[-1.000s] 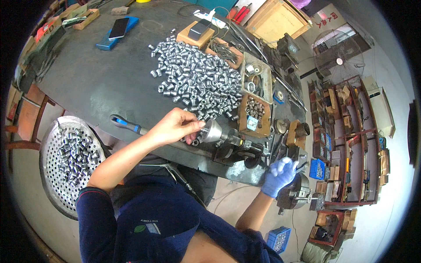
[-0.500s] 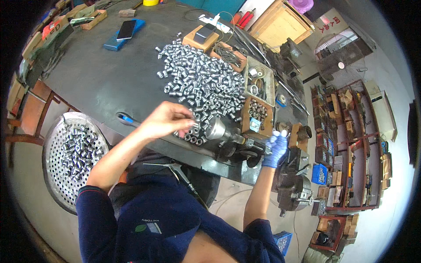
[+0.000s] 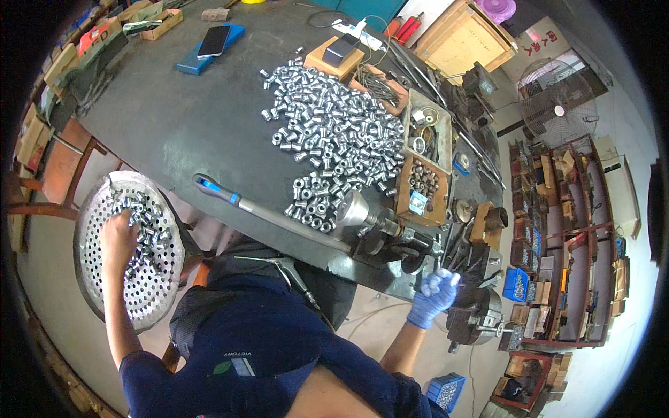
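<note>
The left hand [image 3: 119,235] is among the metal bushings [image 3: 142,210] on the perforated tray [image 3: 155,296] at nine o'clock; its pinch is hidden. Fingertips would best take one bushing squarely by its sides.

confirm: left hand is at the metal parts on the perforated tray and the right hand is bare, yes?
No, not bare: the right hand wears a blue glove, as the head view shows. The left hand is at the metal parts on the perforated tray.

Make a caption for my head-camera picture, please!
Bare left hand at the hollow metal fittings on a perforated round tray; blue-gloved right hand by the dark workbench.
</note>
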Tool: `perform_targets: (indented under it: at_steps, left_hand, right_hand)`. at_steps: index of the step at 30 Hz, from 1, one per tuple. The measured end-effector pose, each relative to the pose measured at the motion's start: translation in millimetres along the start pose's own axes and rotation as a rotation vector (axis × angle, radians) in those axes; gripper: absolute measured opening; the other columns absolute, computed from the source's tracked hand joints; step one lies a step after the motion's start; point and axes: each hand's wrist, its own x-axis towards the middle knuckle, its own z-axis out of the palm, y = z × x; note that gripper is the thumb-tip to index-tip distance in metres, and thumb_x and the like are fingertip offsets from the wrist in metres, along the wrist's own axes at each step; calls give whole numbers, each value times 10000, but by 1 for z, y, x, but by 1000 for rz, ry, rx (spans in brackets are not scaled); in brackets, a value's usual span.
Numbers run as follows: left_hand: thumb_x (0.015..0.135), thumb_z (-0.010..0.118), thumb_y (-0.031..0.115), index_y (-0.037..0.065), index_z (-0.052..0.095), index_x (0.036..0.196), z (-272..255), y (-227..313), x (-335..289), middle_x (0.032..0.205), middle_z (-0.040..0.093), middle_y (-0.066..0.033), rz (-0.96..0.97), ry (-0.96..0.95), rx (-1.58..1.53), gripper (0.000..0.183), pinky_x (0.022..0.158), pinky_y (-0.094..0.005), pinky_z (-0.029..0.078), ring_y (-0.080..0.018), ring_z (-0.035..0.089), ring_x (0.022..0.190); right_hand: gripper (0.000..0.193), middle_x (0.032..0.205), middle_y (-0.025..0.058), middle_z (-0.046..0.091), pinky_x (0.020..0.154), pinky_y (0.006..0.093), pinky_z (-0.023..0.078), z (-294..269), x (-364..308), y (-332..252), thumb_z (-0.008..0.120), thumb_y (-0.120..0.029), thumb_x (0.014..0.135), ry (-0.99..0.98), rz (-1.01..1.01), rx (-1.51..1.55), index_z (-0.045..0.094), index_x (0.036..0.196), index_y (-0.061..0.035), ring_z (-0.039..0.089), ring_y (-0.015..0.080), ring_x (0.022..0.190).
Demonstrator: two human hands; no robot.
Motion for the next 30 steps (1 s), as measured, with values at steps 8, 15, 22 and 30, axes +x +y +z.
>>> perform_targets:
  at_steps: [8,15,22,30]
  left_hand:
    - [716,647,274,44,612,899,43,211,86,751,622,-163,458,-211,-481,296,662,-421,474,-322,608,748]
    - [704,652,224,64,638,831,98,251,121,759,628,-139,523,-336,-510,205,667,-395,471,-301,608,750]
    - [738,609,54,-16,607,865,61,242,109,700,622,-67,308,-671,-1175,145,619,-275,482,-159,616,707]
    - [781,603,-12,-44,578,964,15,267,77,799,614,-75,491,-801,-1697,188,686,-249,486,-130,601,723]
  right_hand:
    - [246,616,-4,521,320,174,297,-16,46,46,522,-297,866,303,103,-222,556,866,-54,421,47,412]
    - [299,968,98,620,811,375,480,-74,45,34,524,-288,845,-120,290,79,576,1010,-44,595,233,880]
    - [365,1008,94,612,826,380,471,-45,33,34,523,-342,847,88,265,-19,566,1039,-35,588,229,914]
    - [332,895,77,626,744,346,486,-44,32,32,511,-349,853,47,260,-4,578,980,-49,597,197,809]
